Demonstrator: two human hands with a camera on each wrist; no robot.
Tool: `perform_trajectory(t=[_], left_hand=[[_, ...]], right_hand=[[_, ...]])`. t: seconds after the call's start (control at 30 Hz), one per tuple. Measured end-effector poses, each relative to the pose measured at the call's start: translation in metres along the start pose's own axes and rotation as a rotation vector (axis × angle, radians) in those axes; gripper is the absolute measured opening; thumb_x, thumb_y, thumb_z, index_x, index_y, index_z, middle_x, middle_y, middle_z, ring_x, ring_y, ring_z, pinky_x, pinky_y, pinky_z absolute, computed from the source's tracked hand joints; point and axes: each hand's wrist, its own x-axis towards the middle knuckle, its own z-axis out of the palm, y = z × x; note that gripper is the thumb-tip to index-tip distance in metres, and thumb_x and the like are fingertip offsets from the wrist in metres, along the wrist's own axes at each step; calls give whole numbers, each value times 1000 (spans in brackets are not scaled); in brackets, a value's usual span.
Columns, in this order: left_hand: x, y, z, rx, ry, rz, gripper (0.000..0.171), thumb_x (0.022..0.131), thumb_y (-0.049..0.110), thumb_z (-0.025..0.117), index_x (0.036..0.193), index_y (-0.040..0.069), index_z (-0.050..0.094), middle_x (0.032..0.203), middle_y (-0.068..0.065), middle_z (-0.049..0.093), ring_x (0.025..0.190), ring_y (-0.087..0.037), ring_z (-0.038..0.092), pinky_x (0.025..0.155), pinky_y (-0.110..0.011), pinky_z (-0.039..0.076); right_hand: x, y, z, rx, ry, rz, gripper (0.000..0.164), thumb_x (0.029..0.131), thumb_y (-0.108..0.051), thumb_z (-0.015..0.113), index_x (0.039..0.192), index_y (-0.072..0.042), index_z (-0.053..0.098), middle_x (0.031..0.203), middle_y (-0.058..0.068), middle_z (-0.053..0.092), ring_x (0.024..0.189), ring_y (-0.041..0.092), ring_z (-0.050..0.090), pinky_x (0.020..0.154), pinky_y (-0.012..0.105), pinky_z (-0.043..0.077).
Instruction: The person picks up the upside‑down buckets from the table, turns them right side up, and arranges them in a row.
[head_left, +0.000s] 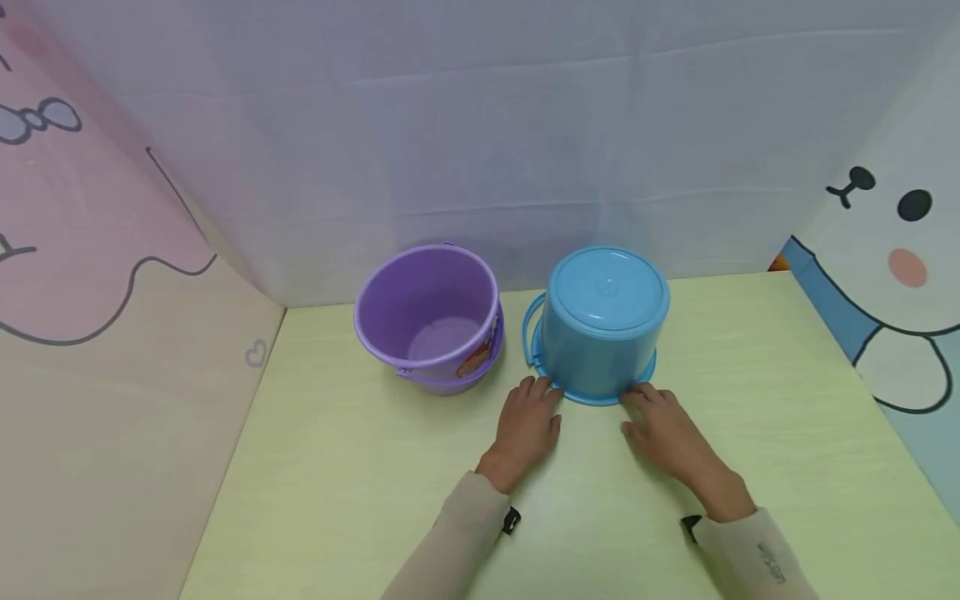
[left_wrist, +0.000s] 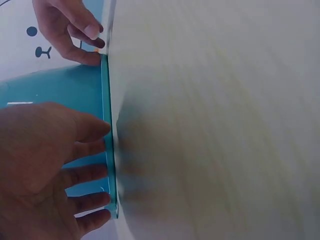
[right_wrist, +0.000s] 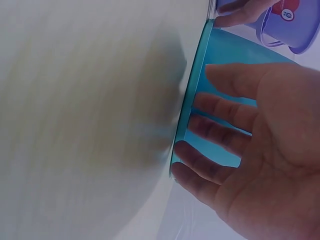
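A blue bucket (head_left: 606,325) stands upside down on the table, its base facing up and its rim on the tabletop. Its handle (head_left: 528,333) sticks out at the left. My left hand (head_left: 522,425) touches the front left of the rim with its fingertips. At the front right of the rim rest the fingers of my right hand (head_left: 667,433). Both wrist views show the fingers spread fairly straight along the rim (left_wrist: 108,150), not curled round it. Left of the blue bucket, a purple bucket (head_left: 431,304) stands mouth up, tilted slightly, with its handle hanging down in front.
The pale yellow-green table (head_left: 360,500) runs back to a whitish cloth wall (head_left: 480,150). Cartoon-printed panels flank it, a pink and beige one (head_left: 112,250) on the left and a white and blue one (head_left: 885,275) on the right.
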Motion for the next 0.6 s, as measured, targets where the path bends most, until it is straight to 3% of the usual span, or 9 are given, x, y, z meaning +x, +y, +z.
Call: perform_trajectory(t=[0.33, 0.6], left_hand=[[8, 2, -2, 64, 58, 38, 17, 94, 21, 79, 108, 13, 73, 114, -2, 65, 113, -23, 60, 95, -34, 52], [8, 5, -3, 103, 42, 48, 14, 96, 23, 77, 106, 15, 72, 108, -1, 62, 104, -21, 58, 93, -33, 51]], right_hand=[[4, 0, 2, -33, 45, -69, 33, 84, 5, 82, 114, 7, 68, 119, 22, 64, 110, 48, 57, 94, 61, 51], [3, 2, 3, -62, 51, -86, 30, 83, 5, 83, 109, 4, 68, 113, 18, 62, 108, 48, 56, 93, 60, 52]])
